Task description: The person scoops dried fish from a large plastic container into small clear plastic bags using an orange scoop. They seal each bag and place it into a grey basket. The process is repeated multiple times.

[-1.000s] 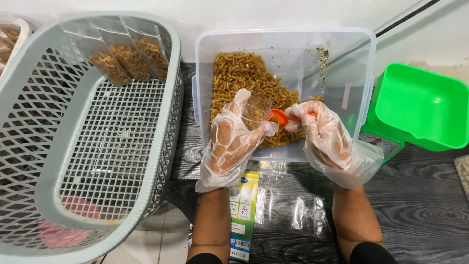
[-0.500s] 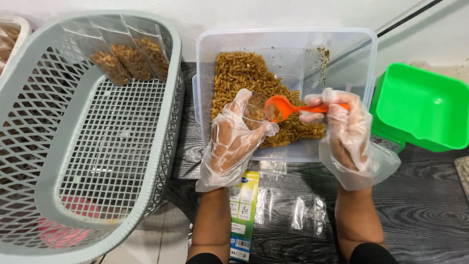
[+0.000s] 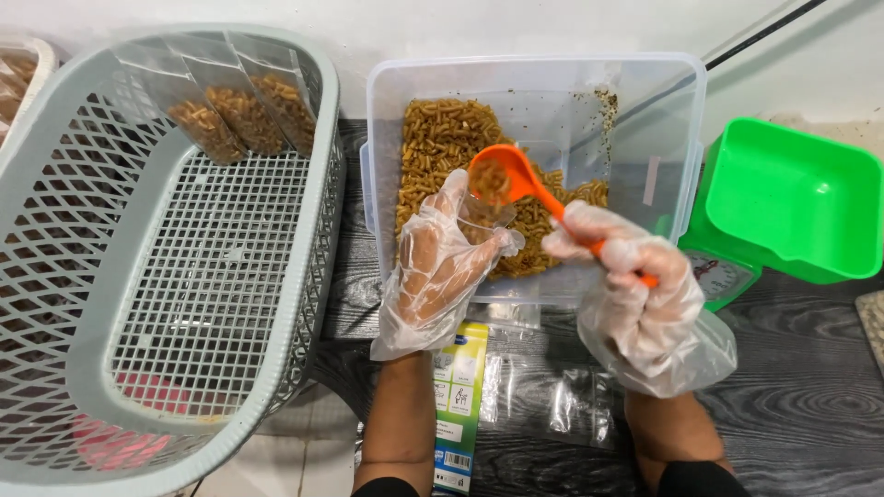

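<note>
Dark wood-grain surface (image 3: 810,414) under a pale wall, crowded edge to edge. Far left, a big grey lattice basket (image 3: 55,184) with three filled clear pouches (image 3: 244,115) leaning against its far wall. Centre, a clear plastic tub (image 3: 645,101), about half covered by a heap of brown dried pieces (image 3: 442,138) piled toward its left side. Right of that, a bright green tray (image 3: 792,193) sitting on a small scale (image 3: 727,276). Near the body, a flat stack of empty clear bags (image 3: 552,405) beside a printed leaflet (image 3: 458,396). Both hands in loose disposable gloves, working over the tub: left hand (image 3: 437,267) pinched on the mouth of a small clear bag (image 3: 483,213), right hand (image 3: 635,294) closed around the handle of an orange scoop (image 3: 502,179), loaded and tipped just above the bag's opening. To do this well: spread the bag's mouth wide with thumb and fingers, and hold it low over the heap so stray pieces fall back into the tub rather than onto the surface. Bring the scoop's lip right to the opening, touching if possible, then tilt slowly rather than dumping. Mind the baggy glove film at the fingertips, likely to fold across the opening and block the pour. Support the bag from below, given how limp it looks.
</note>
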